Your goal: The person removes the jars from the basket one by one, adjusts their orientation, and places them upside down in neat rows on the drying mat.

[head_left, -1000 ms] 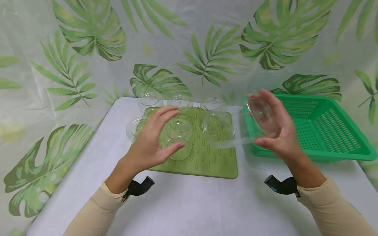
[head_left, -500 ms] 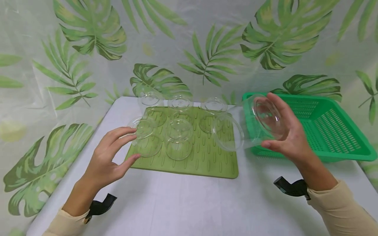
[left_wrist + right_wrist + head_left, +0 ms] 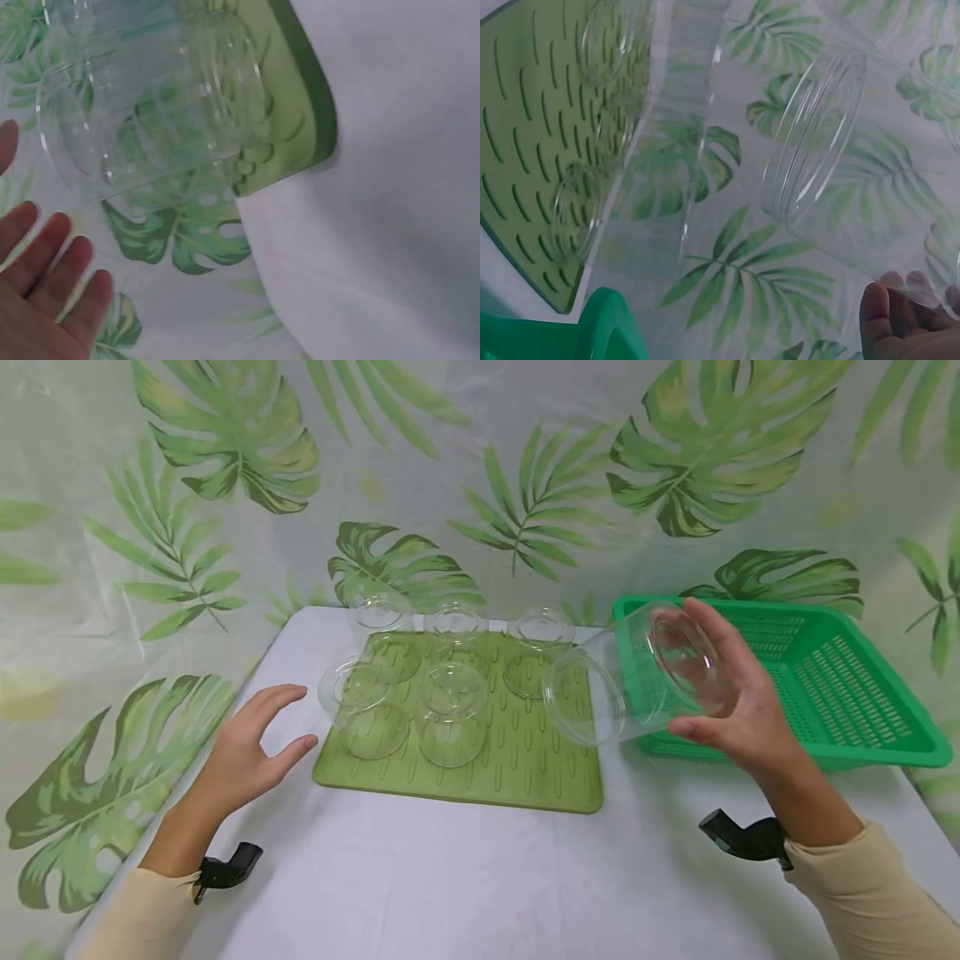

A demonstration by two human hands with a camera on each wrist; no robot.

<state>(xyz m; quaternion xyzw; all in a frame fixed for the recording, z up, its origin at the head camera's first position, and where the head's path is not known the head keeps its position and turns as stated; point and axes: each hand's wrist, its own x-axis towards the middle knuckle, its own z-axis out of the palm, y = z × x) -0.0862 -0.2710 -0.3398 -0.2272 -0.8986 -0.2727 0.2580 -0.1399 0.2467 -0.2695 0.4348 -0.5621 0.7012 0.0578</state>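
My right hand (image 3: 742,714) holds a clear jar (image 3: 637,681) by its base, fingers and thumb around it. The jar lies tilted on its side in the air, its open mouth pointing left over the mat's right edge. In the right wrist view its ridged rim (image 3: 817,135) shows above the fingertips. My left hand (image 3: 240,756) hovers left of the green drying mat (image 3: 525,781), fingers spread and nothing in them. Nearest to it, an upside-down clear jar (image 3: 375,727) stands at the mat's front left. Another jar (image 3: 452,731) stands beside it.
Three more upside-down jars, at left (image 3: 386,647), middle (image 3: 456,639) and right (image 3: 540,652), line the mat's back. A green plastic basket (image 3: 896,710) stands at right, behind my right hand. A leaf-print sheet (image 3: 525,468) hangs behind the white table (image 3: 480,877).
My left hand has drawn back from over the mat to its left side. The right hand has shifted slightly right with the jar, whose mouth now shows more fully.
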